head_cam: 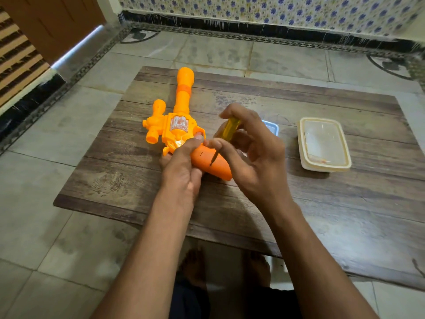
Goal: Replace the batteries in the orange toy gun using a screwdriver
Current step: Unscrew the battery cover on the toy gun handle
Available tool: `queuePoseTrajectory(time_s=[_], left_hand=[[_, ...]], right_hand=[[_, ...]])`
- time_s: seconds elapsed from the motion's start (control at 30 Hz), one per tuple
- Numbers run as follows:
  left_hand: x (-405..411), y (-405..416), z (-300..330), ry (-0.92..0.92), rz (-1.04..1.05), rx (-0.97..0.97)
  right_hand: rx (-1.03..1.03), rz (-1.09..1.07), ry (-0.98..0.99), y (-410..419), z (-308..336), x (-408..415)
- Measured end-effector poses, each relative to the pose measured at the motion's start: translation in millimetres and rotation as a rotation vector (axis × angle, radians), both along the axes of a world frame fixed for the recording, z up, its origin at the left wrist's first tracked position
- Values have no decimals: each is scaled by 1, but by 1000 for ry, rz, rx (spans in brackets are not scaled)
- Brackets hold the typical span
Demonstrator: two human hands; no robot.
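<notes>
The orange toy gun lies flat on the low wooden table, barrel pointing away from me, handle toward me. My left hand grips the gun where the body meets the handle. My right hand holds a screwdriver with a translucent yellow handle. Its thin metal tip stands on the flat side of the orange handle. No batteries are visible.
A cream plastic container with a clear lid sits on the table to the right. A small blue-rimmed tray shows partly behind my right hand. Tiled floor surrounds the table; my bare feet are under its near edge.
</notes>
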State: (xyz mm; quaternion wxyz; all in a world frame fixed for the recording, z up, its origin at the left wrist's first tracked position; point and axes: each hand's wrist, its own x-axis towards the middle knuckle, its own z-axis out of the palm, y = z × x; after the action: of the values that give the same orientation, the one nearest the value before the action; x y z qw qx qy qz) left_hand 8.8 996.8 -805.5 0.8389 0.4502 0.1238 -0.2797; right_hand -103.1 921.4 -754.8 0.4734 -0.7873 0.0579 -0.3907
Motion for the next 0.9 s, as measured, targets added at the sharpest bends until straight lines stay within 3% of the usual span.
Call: queuePoseTrajectory(time_s=[0.13,0.6,0.9], left_hand=[[3,1,1,-15,-5,19],[-1,0,6,-7,23,-3],[-5,-2,10,13,11,7]], right_hand=[[-87,-158,-30,-6,-1,-2],[-65,-30,48,2,1,-2],[-187,-71,27,9,8,-4]])
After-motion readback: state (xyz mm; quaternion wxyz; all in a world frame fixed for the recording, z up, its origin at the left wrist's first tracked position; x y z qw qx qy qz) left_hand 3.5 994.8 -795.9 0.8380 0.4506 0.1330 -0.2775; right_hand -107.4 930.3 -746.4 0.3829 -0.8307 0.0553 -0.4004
